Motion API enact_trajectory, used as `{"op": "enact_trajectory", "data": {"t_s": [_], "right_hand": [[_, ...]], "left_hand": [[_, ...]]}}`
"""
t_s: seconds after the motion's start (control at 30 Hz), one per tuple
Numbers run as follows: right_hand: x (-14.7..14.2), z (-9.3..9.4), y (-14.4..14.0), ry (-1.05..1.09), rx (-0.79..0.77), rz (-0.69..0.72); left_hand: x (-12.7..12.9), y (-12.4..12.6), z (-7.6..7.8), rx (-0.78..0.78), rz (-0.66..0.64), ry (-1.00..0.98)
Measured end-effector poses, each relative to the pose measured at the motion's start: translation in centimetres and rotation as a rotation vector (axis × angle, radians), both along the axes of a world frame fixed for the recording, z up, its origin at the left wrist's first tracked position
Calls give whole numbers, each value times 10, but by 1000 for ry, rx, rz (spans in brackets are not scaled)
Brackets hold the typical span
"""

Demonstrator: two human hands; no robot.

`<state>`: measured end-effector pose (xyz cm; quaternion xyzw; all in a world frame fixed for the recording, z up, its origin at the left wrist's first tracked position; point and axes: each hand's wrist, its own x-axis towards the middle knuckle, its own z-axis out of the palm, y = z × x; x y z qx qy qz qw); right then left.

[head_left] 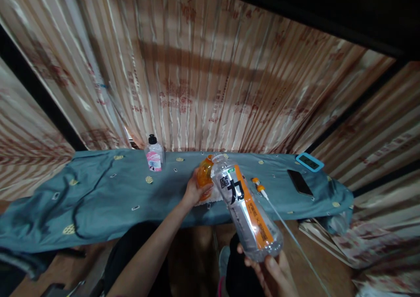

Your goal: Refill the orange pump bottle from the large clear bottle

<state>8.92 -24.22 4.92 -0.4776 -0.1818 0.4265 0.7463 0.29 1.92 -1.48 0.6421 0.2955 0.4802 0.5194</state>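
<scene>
My left hand (194, 190) is wrapped around a small orange translucent bottle (205, 171) standing over the cloth-covered bench. My right hand (269, 268) grips a large clear plastic bottle (244, 207) near its base; it has an orange and silver label with black characters. This bottle is tilted, its base towards me and its neck up by the top of the orange bottle. Whether the two mouths touch, I cannot tell. Something white, like a piece of tissue (215, 195), lies beside the orange bottle, partly hidden behind the large one.
A pump bottle (154, 155) with a pink label stands at the left. Two orange caps (260, 188) lie right of the bottles, near a white cable (288, 231). A dark phone (299, 182) and a blue-framed device (309, 162) rest further right. Curtains (183, 69) hang behind.
</scene>
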Motion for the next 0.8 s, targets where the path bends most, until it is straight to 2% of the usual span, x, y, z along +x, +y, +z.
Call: {"op": "enact_trajectory", "data": {"t_s": [0.1, 0.33, 0.63, 0.8], "right_hand": [[3, -5, 0, 17, 20, -26], [11, -14, 4, 51, 57, -2], [3, 6, 2, 37, -2, -39], [0, 10, 2, 27, -14, -27]], "left_hand": [[1, 1, -2, -13, -70, -59], [4, 0, 1, -123, -97, -149], [3, -1, 2, -58, -52, -115], [5, -1, 2, -112, -44, -104]]}}
